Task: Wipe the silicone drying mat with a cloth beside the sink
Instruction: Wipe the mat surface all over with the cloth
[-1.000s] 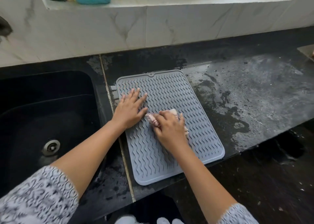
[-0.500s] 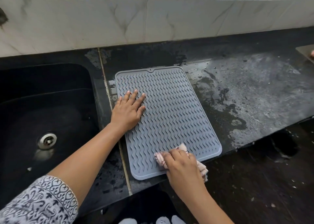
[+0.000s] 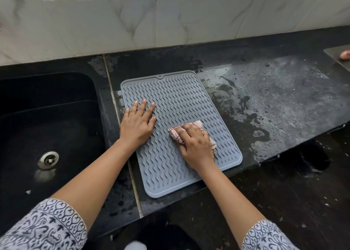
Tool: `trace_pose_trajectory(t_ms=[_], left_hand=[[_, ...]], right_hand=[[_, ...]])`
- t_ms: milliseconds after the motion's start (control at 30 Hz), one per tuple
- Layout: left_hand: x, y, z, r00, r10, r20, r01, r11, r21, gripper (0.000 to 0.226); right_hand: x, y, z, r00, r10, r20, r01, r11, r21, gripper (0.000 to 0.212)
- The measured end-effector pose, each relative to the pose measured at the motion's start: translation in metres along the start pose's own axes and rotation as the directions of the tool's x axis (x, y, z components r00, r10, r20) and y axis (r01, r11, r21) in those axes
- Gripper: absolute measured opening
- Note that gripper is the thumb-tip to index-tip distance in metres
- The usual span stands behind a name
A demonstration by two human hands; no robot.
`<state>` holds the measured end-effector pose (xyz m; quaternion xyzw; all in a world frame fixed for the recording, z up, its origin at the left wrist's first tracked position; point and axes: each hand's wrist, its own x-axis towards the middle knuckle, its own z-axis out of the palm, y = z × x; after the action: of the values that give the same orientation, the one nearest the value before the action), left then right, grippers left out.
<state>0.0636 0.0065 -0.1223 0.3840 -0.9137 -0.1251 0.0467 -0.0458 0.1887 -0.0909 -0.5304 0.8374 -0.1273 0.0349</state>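
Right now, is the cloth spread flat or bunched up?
Bunched: the cloth sits crumpled under the right hand on the mat.

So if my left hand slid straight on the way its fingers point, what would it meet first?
The way looks free: the left hand would cross grey ribbed silicone mat to its far rim, then black stone counter, probably stopping at the white marble wall.
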Motion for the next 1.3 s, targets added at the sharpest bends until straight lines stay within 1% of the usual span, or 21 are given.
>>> trace_pose_trajectory(t_ms=[133,200,267,333,367,400,433,467,500,533,567,633,667,767,867,933,1033,1100,1167,1233,1300], left_hand=[[-0.001,0.001,-0.002,1.000,-0.007,-0.003,0.007,1.000,0.007,0.054],[-0.002,0.002,-0.002,1.000,-0.009,-0.004,0.009,1.000,0.007,0.054],[-0.001,0.002,-0.002,1.000,-0.010,-0.003,0.010,1.000,0.008,0.054],[-0.001,0.001,-0.003,1.000,-0.014,0.004,0.014,1.000,0.007,0.054],[-0.001,0.002,-0.002,1.000,-0.014,0.004,0.014,1.000,0.010,0.054],[-0.001,0.002,-0.003,1.000,-0.014,0.005,0.014,1.000,0.012,0.054],[-0.002,0.001,-0.003,1.000,-0.012,0.008,0.012,1.000,0.011,0.054],[-0.002,0.001,-0.002,1.000,-0.011,0.010,0.011,1.000,0.010,0.054],[-0.002,0.001,-0.002,1.000,-0.010,0.010,0.010,1.000,0.014,0.054],[-0.002,0.001,-0.002,1.000,-0.008,0.011,0.007,1.000,0.019,0.054],[-0.002,0.001,-0.001,1.000,-0.005,0.012,0.005,1.000,0.021,0.055],[-0.001,0.000,-0.001,1.000,-0.006,0.008,0.006,1.000,0.010,0.054],[-0.001,0.000,0.000,1.000,-0.007,0.001,0.007,1.000,0.010,0.054],[0.000,-0.002,0.002,1.000,-0.011,-0.022,0.011,1.000,0.015,0.053],[0.001,-0.001,0.001,1.000,-0.010,-0.025,0.011,1.000,0.018,0.053],[0.001,-0.002,0.001,1.000,-0.016,-0.022,0.017,1.000,0.018,0.053],[0.001,-0.003,0.001,1.000,-0.011,-0.025,0.012,1.000,0.021,0.053],[0.002,-0.003,0.001,1.000,-0.006,-0.024,0.006,1.000,0.020,0.053],[0.002,-0.002,0.001,1.000,-0.011,-0.015,0.012,1.000,0.022,0.053],[0.001,-0.002,0.002,1.000,-0.018,-0.018,0.019,0.999,0.030,0.053],[0.001,-0.002,0.002,1.000,-0.018,-0.010,0.018,0.999,0.037,0.053]], right_hand=[[-0.024,-0.004,-0.012,0.993,-0.064,0.095,0.074,0.991,-0.108,0.042],[-0.053,-0.003,-0.023,0.988,-0.099,0.115,0.114,0.985,-0.130,0.039],[-0.076,-0.003,-0.036,0.974,-0.122,0.189,0.150,0.979,-0.140,0.037],[-0.083,0.003,-0.046,0.944,-0.124,0.305,0.158,0.983,-0.089,0.032],[-0.076,0.005,-0.051,0.941,-0.111,0.321,0.123,0.992,-0.017,0.028],[-0.064,0.003,-0.057,0.944,-0.089,0.318,0.068,0.995,0.075,0.025],[-0.049,-0.002,-0.059,0.956,-0.070,0.284,0.024,0.986,0.164,0.024],[-0.030,-0.008,-0.058,0.979,-0.051,0.198,0.005,0.974,0.226,0.025],[-0.010,-0.015,-0.052,0.996,-0.034,0.086,0.012,0.968,0.249,0.027],[0.009,-0.023,-0.043,1.000,-0.026,0.010,0.023,0.972,0.235,0.030],[0.024,-0.032,-0.033,1.000,-0.013,0.002,0.012,0.980,0.199,0.034],[0.037,-0.042,-0.011,0.994,0.031,0.106,-0.036,0.998,0.043,0.042],[0.035,-0.042,-0.001,0.991,0.037,0.128,-0.037,0.999,-0.005,0.045],[0.010,-0.031,0.005,0.997,-0.027,0.066,0.029,0.999,-0.028,0.042],[-0.039,-0.027,-0.008,0.994,-0.098,0.057,0.101,0.993,-0.061,0.039],[-0.075,-0.026,-0.021,0.988,-0.123,0.098,0.132,0.987,-0.087,0.037],[-0.110,-0.020,-0.038,0.967,-0.151,0.203,0.172,0.981,-0.088,0.033],[-0.106,-0.014,-0.046,0.962,-0.146,0.230,0.154,0.988,-0.016,0.031],[-0.085,-0.018,-0.050,0.981,-0.106,0.163,0.096,0.993,0.069,0.031],[-0.060,-0.022,-0.044,0.995,-0.046,0.083,0.041,0.998,0.054,0.033],[-0.049,-0.023,-0.028,0.990,-0.016,0.142,0.018,1.000,-0.015,0.040]])
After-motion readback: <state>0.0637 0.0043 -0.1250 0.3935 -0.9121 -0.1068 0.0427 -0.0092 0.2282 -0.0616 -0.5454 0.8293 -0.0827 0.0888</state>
